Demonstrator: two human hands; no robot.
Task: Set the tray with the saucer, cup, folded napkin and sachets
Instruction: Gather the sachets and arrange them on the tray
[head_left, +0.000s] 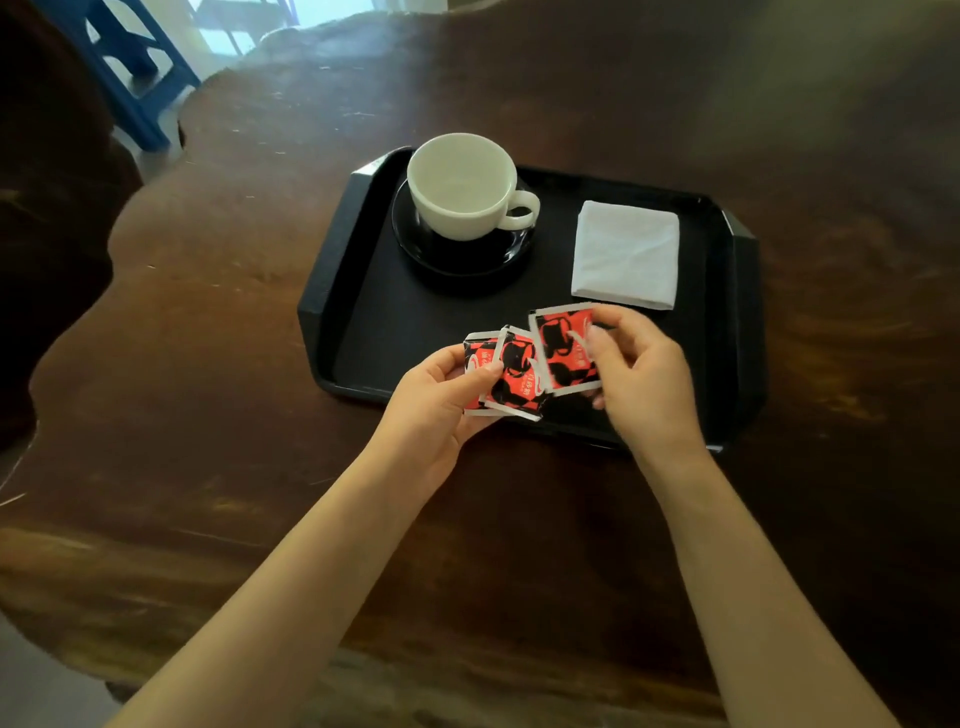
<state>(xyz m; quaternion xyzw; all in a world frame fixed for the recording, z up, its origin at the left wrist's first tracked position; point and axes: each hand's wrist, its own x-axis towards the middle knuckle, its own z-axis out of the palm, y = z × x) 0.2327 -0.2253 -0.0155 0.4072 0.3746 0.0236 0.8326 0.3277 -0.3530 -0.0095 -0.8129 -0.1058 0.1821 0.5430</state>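
Fingers (491, 370) of left hand (441, 400) pinch two red sachets (506, 371); right hand (641, 374) pinches third sachet (563, 345), separating it for tray (332, 291)'s free 6 o'clock edge; cup (460, 184), napkin (626, 254) already set.

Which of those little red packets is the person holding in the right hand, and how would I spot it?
Start at the black plastic tray on the dark wooden table. At its near edge, two hands hold red-and-black sachets. The right hand pinches one red-and-black sachet alone, nearest the folded white napkin; the left hand holds two overlapping ones.
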